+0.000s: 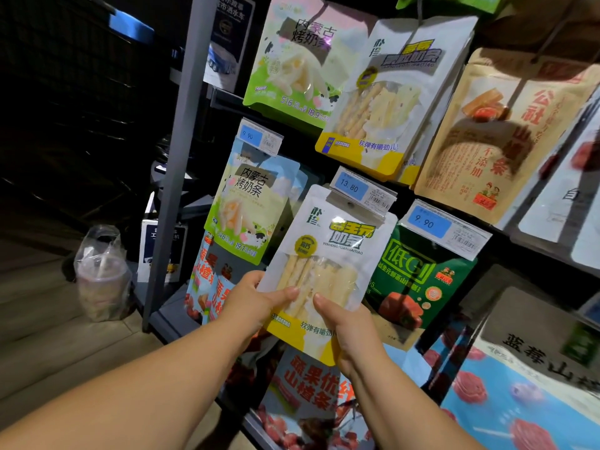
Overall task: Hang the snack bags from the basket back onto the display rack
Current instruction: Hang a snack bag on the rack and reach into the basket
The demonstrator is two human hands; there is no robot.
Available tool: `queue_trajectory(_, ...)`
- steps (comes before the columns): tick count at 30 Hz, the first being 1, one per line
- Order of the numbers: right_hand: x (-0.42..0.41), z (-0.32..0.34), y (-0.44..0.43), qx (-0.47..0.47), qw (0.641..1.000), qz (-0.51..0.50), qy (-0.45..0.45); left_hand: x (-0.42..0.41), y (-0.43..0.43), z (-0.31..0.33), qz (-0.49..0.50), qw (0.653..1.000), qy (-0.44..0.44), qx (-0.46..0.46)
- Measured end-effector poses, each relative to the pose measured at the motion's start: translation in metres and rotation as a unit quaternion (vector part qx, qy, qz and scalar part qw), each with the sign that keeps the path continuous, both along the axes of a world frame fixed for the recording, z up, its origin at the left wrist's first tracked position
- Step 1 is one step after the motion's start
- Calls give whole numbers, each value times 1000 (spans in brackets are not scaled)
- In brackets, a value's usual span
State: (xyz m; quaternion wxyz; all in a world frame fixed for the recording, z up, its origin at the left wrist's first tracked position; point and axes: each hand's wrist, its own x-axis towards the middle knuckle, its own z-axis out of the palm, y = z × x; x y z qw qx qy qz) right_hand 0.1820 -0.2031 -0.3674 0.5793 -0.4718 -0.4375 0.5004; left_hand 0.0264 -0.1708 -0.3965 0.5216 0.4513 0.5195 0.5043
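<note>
A white and yellow snack bag of pale milk sticks is held up against the display rack, its top edge just under the blue 13.80 price tag. My left hand grips the bag's lower left side, thumb across the front. My right hand grips its lower right side, thumb on the clear window. Whether the bag's hole sits on the hook is hidden by the tag. No basket is in view.
Hanging around it are a light-blue and green bag to the left, a green bag to the right, and larger bags above. Red-printed bags hang below. A bagged drink cup stands on the floor at the left.
</note>
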Motion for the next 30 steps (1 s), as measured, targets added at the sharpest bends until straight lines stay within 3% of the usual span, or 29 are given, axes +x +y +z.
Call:
queue_trajectory(6, 3, -2, 14, -1, 1000, -18, -14, 7, 6, 0, 40, 999, -25, 14)
queue_trajectory(16, 7, -13, 46, -39, 996, -72, -26, 27, 19, -10, 45, 995, 80, 35)
queue_trajectory(23, 13, -28, 54, -81, 984, -116, -113, 35, 27, -18, 20, 994, 108, 10)
queue_trajectory(30, 22, -31, 34, -146, 940, -104, -291, 45, 18, -15, -7, 986, 167, -21)
